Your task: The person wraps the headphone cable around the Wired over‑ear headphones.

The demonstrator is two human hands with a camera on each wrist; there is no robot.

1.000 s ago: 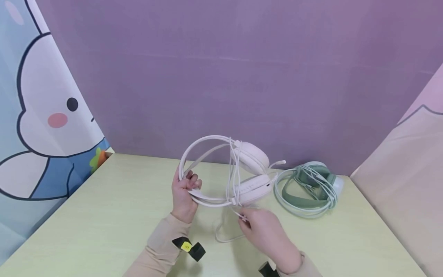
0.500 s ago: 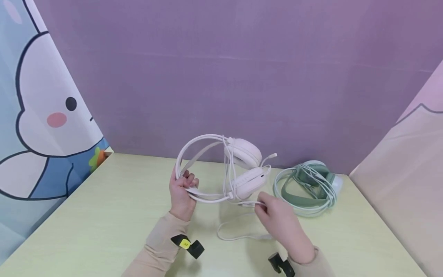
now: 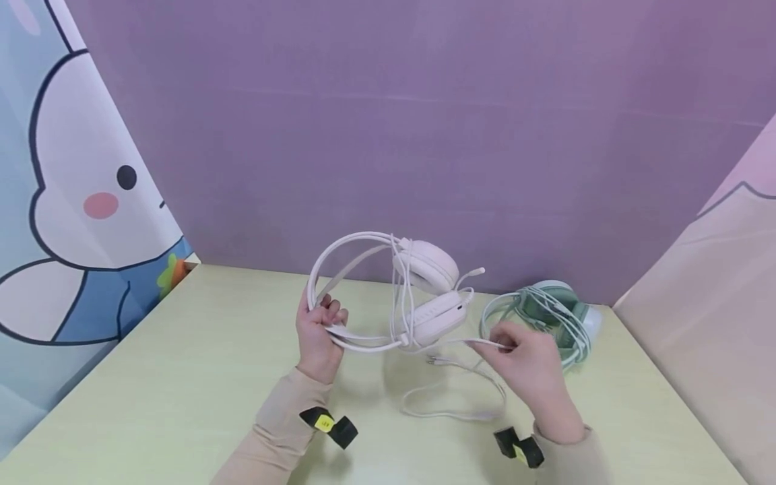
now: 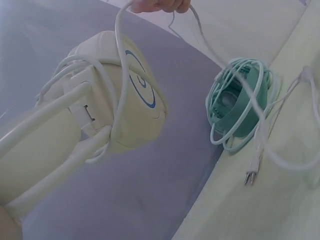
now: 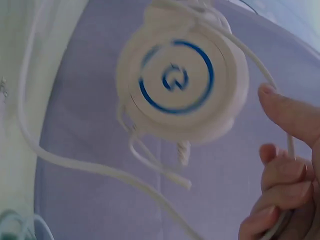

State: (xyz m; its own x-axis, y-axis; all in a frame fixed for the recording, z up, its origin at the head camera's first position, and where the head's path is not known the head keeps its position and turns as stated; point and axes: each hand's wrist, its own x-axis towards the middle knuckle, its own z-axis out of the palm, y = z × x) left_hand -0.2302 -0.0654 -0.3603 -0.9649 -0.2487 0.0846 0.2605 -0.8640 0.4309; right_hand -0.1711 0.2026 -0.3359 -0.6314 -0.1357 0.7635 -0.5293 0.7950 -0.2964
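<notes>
My left hand [image 3: 320, 340] grips the headband of a white headset [image 3: 433, 320], holding it up above the table with the ear cups to the right. White cable is wrapped around the headset between band and cups. A short microphone boom [image 3: 471, 275] sticks out by the cups. To the right, my right hand [image 3: 530, 364] pinches a length of the white cable [image 3: 457, 341] drawn out from the headset. In the right wrist view, thumb and curled fingers hold that cable beside an ear cup [image 5: 182, 80] with a blue ring. The cable's plugs [image 4: 251, 172] hang loose, showing metal tips.
A green headset [image 3: 572, 303] with its cable wound round it lies at the table's back right, partly behind my right hand. Slack white cable loops [image 3: 451, 414] over the pale table [image 3: 182, 377]. A purple backdrop [image 3: 388, 135] rises behind the table's far edge.
My right hand has moved right and slightly up, drawing cable away from the white headset. The headset has shifted a little left. More slack cable and the plugs now show below it.
</notes>
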